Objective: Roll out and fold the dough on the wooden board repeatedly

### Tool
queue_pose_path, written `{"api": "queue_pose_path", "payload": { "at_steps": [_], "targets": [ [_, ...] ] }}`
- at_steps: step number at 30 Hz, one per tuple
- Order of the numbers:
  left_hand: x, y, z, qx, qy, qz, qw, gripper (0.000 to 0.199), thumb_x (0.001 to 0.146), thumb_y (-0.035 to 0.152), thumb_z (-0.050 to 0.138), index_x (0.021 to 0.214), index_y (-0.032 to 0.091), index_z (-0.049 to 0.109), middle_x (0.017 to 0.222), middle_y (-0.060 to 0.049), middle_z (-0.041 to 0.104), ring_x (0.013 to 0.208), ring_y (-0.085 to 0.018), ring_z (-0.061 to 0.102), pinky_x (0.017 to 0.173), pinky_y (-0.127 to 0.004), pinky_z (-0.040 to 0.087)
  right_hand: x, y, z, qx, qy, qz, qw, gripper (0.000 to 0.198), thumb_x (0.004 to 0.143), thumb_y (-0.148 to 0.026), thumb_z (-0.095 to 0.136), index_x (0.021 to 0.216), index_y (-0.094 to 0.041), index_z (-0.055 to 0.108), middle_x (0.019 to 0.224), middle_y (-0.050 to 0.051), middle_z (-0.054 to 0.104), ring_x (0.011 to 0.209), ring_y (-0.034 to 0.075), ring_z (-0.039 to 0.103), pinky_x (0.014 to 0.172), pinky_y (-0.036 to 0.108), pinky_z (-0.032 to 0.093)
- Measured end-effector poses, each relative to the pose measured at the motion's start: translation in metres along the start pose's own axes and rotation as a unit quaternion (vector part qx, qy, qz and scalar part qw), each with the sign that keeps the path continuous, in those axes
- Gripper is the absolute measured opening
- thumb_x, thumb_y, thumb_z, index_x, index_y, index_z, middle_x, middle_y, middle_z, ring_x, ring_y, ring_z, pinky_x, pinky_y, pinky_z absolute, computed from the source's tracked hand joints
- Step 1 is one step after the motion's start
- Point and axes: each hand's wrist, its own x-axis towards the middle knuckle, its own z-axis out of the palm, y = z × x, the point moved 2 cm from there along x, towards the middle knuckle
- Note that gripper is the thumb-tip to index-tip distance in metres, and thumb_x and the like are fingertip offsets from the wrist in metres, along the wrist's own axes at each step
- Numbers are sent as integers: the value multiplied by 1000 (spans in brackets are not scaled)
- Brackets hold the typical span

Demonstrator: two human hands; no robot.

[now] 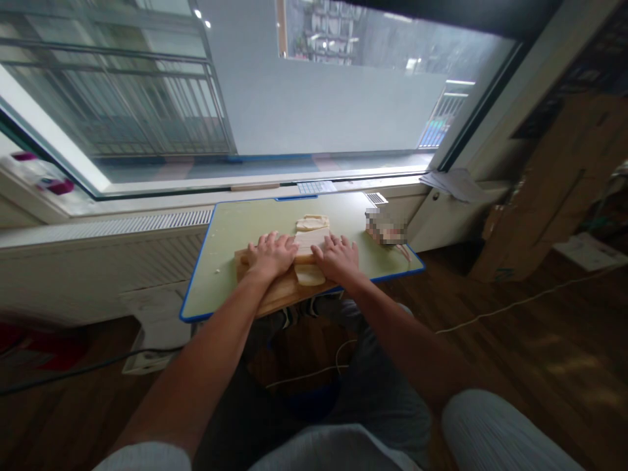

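Filling the far side of the room, a wide window (324,108) looks out on railings and a pale wall, above a low table (210,242) with a light green top and blue edging. Dark wooden floor (520,333) spreads around it, with a thin white cable (490,314) and tall cardboard (540,183) to the right. A pixelated object (385,229) sits near the table's right corner. On the near edge lies a wooden board (279,292), and pale dough (310,275) shows between the hands and on both sides of a tan bar (305,260), just beside the inner fingertips. Whether the pale band between the hands is all dough cannot be told. Both forearms reach forward, angled inward, palms down. The left hand (272,252) and right hand (338,256) stand apart, their fingers slightly spread and bent; whether they close around the bar cannot be told.
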Motion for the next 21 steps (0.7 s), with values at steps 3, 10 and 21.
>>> {"api": "queue_pose_path", "payload": {
  "at_steps": [3, 10, 21],
  "targets": [
    [27, 2, -2, -18, -10, -4, 1000, 71, 102, 69, 31, 158, 34, 57, 175, -9, 42, 158, -36, 40, 127, -63, 31, 27, 3, 0, 14, -24, 18, 999, 79, 108, -68, 34, 166, -16, 47, 172, 16, 45, 158, 39, 37, 128, 58, 27],
    [83, 3, 1, -34, -5, -6, 999, 74, 101, 69, 33, 160, 29, 53, 173, -12, 44, 156, -37, 41, 126, -59, 37, 86, 10, 2, 46, -52, 43, 997, 86, 103, -72, 40, 168, -16, 41, 171, 18, 44, 155, 39, 41, 125, 53, 34],
    [73, 1, 5, -25, -11, 17, 999, 76, 102, 72, 28, 162, 32, 50, 175, -10, 41, 156, -38, 40, 127, -61, 35, 64, 7, 4, 31, -10, 19, 999, 76, 107, -61, 37, 165, -12, 43, 170, 17, 47, 155, 37, 40, 128, 52, 31]
  ]
}}
